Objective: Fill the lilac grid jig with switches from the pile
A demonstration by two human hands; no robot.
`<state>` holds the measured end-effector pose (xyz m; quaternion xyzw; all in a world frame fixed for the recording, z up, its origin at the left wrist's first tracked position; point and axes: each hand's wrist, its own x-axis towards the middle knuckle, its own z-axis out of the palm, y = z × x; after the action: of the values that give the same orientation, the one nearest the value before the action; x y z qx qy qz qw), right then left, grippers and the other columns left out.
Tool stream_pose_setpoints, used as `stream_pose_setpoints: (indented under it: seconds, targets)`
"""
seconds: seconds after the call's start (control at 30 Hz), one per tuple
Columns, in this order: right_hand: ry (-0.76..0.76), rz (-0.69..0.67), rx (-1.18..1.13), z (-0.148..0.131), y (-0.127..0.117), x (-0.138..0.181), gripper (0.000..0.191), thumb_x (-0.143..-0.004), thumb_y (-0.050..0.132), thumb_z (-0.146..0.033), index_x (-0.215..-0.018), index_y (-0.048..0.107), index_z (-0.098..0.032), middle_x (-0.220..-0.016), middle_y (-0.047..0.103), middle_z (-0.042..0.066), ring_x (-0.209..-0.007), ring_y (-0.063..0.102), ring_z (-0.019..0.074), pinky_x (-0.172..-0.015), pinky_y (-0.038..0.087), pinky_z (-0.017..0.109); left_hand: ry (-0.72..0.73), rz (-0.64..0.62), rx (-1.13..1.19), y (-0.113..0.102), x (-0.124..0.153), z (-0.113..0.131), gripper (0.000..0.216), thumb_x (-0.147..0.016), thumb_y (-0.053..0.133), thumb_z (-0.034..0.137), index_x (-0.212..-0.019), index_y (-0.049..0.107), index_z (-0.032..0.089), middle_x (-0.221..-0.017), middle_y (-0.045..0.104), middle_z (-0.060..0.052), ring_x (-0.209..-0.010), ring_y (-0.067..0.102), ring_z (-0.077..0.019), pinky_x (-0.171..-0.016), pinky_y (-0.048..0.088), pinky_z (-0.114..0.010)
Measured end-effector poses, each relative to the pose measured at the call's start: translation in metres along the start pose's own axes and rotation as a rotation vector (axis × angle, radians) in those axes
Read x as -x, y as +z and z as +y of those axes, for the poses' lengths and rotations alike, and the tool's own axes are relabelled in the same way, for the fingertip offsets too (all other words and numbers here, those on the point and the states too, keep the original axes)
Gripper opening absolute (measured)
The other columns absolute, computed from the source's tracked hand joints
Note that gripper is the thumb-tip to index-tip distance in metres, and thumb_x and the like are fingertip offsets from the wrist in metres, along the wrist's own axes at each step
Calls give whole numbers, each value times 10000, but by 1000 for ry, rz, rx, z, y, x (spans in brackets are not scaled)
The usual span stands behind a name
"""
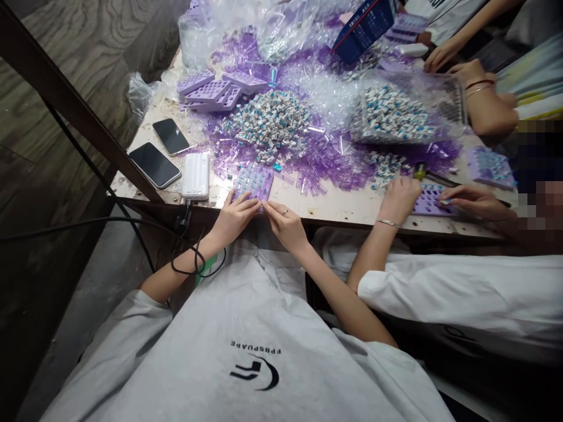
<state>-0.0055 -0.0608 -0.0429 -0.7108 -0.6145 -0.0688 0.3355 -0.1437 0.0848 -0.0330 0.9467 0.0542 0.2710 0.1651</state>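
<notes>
A purple slotted tray (254, 179) lies at the table's front edge, with clear and blue-tipped pieces in its slots. My left hand (238, 215) is closed on its near left edge, the fingers reaching over the front rows. At the near right corner, the fingertips of my right hand (285, 224) are pressed together close to the left fingertips; whatever they pinch is too small to make out. Just behind the tray are a heap of small white-and-blue parts (275, 123) and many loose purple transparent strips (323, 158).
Two phones (156, 164) and a white power bank (196, 176) with a black cable lie left. Stacked purple trays (211, 91) stand behind. At right, a co-worker's hands (400, 196) work over another purple tray (428, 201), near a clear bin (404, 114) of parts.
</notes>
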Motion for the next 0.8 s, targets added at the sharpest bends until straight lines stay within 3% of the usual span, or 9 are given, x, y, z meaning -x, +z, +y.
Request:
stream_pose_setpoints:
  seconds: [0.37, 0.53, 0.67, 0.73, 0.8]
  targets:
    - [13, 27, -89, -1, 1, -1, 403, -960, 433, -123, -1294, 641, -208, -1211, 689, 102, -1123, 655, 218, -987, 558, 380, -53, 2, 110, -9, 0, 0, 271, -962, 561, 249, -1212, 661, 222, -1239, 704, -63, -1308, 564, -243, -1210, 263, -566]
    - [177, 314, -185, -13, -7, -8, 357, -958, 470, -157, -1255, 656, -222, -1166, 681, 102, -1098, 648, 215, -953, 561, 385, -175, 133, 224, -10, -2, 3, 280, -968, 515, 215, -1217, 642, 216, -1220, 702, -43, -1198, 633, -178, -1228, 267, -494]
    - [332, 519, -428, -42, -56, -35, 201, -928, 595, -269, -1088, 708, -221, -1089, 672, 77, -1000, 644, 200, -769, 575, 310, -208, 217, 199, -11, -17, 6, 273, -978, 490, 230, -1209, 636, 230, -1216, 682, -40, -1180, 623, -168, -1232, 257, -475]
    - [337, 540, -646, -70, -95, -48, 143, -931, 599, -302, -970, 714, -225, -1007, 676, 51, -934, 638, 177, -710, 548, 272, -236, 219, 141, -11, -28, 9, 283, -979, 500, 268, -1231, 624, 235, -1253, 654, -54, -1210, 596, -189, -1219, 275, -478]
    - [259, 500, -922, -97, -136, -52, 209, -962, 543, -339, -858, 686, -226, -902, 671, 33, -821, 627, 156, -659, 527, 260, -281, 204, 51, -9, -38, 13, 357, -949, 563, 339, -1282, 597, 215, -1319, 601, -97, -1264, 547, -245, -1198, 300, -497]
